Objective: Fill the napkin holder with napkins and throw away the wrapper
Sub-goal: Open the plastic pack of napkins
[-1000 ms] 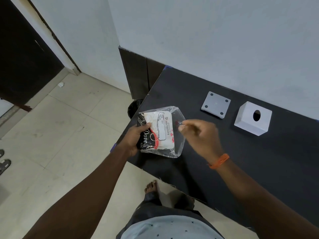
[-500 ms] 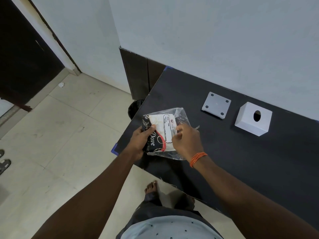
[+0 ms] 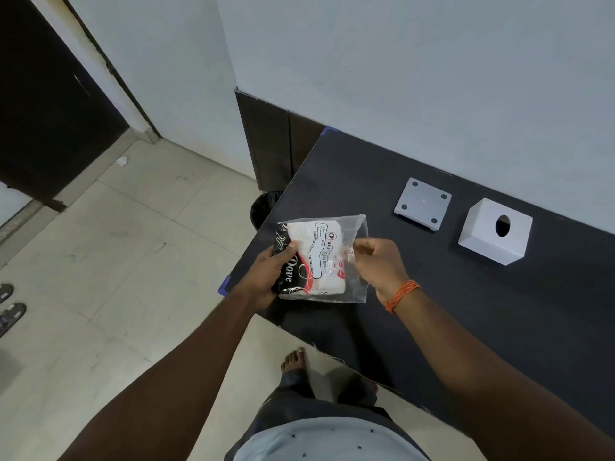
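A clear plastic napkin packet [image 3: 321, 257] with white napkins and a black-and-red label hangs just above the black table's left corner. My left hand [image 3: 271, 269] grips its left, black-printed side. My right hand [image 3: 376, 262] pinches the loose clear wrapper edge on the packet's right side. The white cube napkin holder [image 3: 486, 241] with a round hole lies on the table to the right. Its flat grey base plate [image 3: 422, 203], with several dark feet, lies apart to the holder's left.
The black table [image 3: 466, 311] runs along the white wall. A black bin [image 3: 264, 209] stands on the tiled floor beside the table's left edge. My bare foot [image 3: 293, 359] shows below. Sandals [image 3: 10, 311] lie at far left by a dark door.
My right hand drew back from over the packet to its right edge, and now pinches the clear wrapper. The packet lifted slightly and its wrapper spread out. My left hand keeps its hold.
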